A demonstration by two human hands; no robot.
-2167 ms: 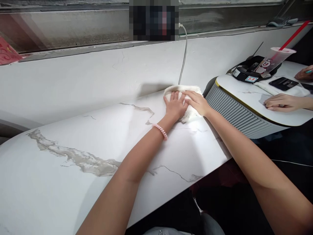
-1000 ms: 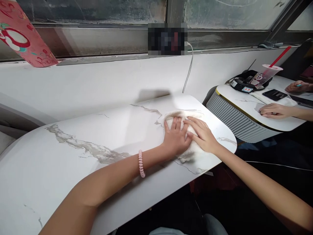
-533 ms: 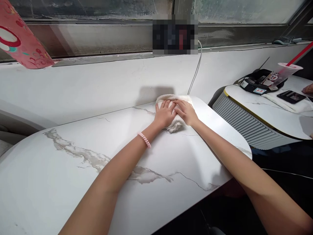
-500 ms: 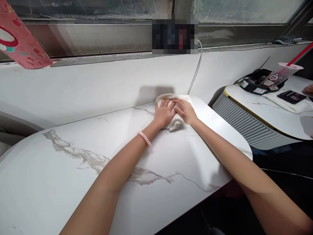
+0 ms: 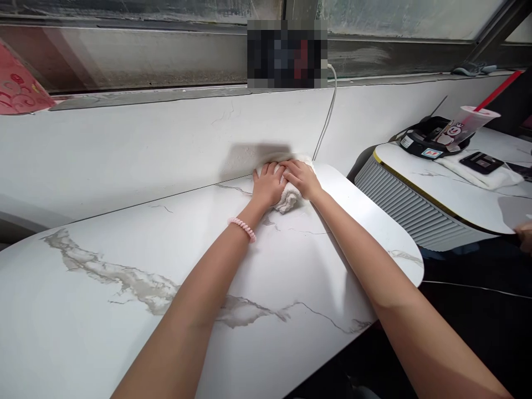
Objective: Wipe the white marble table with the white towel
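BOTH HANDS ON THE CLOTH: A white cloth [image 5: 286, 200] is pressed onto the far edge of a marble-patterned tabletop [image 5: 124, 310], hard against the white wall [image 5: 124, 149], under both hands of the person wearing the camera. The left hand [image 5: 266, 187] is laid flat on the left part of the cloth, with its fingers stretched toward the wall and closed round nothing. The right hand [image 5: 302, 178] is spread the same way beside it, and its fingertips overlap those of the left. A pink coiled band [image 5: 242, 228] is worn on the left wrist. A white cable [image 5: 328, 113] is seen running down the wall from the window ledge [image 5: 145, 94] to a point just behind the cloth. To the right, well apart, a second rounded table [image 5: 449, 194] is shown. On it are a plastic cup [image 5: 467, 123] with a red straw and a black phone [image 5: 481, 162], which rests on a folded towel [image 5: 494, 178]. Part of another person's hand [image 5: 526, 235] is caught at the right edge of the frame.
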